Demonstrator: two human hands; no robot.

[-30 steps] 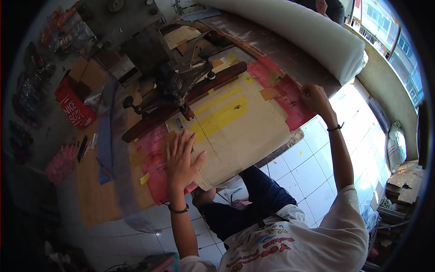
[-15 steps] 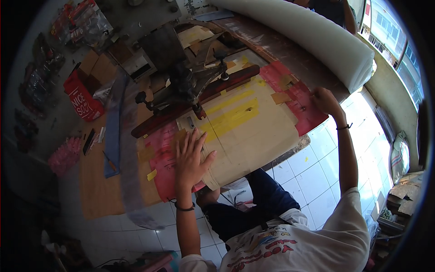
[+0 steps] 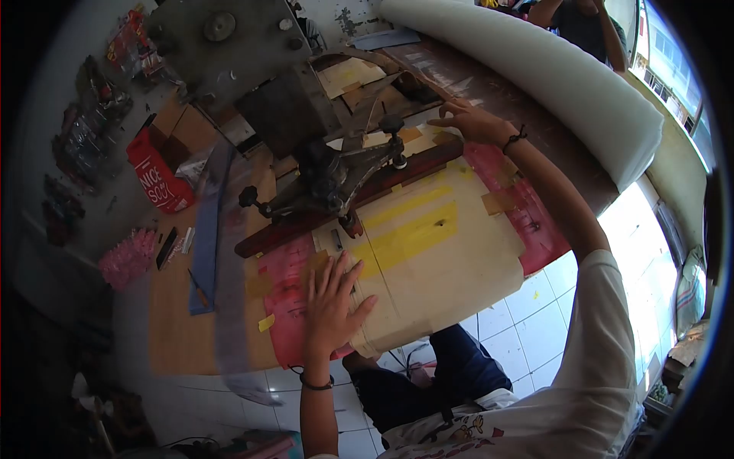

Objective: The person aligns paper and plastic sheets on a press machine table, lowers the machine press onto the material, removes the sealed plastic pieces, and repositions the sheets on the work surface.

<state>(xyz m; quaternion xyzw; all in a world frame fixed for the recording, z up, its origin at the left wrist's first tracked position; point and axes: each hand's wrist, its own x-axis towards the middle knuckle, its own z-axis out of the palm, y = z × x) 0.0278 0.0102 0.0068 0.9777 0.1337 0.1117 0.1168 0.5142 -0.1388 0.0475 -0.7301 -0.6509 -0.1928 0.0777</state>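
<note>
My left hand (image 3: 334, 302) lies flat with its fingers spread, over the seam between a red taped border (image 3: 284, 325) and a cream sheet (image 3: 451, 279). Yellow strips and a thin dark line mark this sheet. My right hand (image 3: 475, 122) reaches across the red border on the right, near the far end of a dark red bar (image 3: 428, 163). Its fingers are partly stretched and apart, and nothing shows in them. A black metal clamp arm with knobs (image 3: 325, 180) stands over the bar, which crosses the sheet at a slant.
A large white foam roll (image 3: 550, 88) lies along the dark table at the back right. On the left are a blue strip (image 3: 210, 237), a screwdriver-like tool (image 3: 200, 289), a red bag (image 3: 162, 172) and a pink bundle (image 3: 126, 258). Another person (image 3: 585, 30) is at the top right.
My right hand has moved from the right edge of the red border to its far edge, and its fingers have loosened. My left hand stays on the sheet. The view has shifted slightly.
</note>
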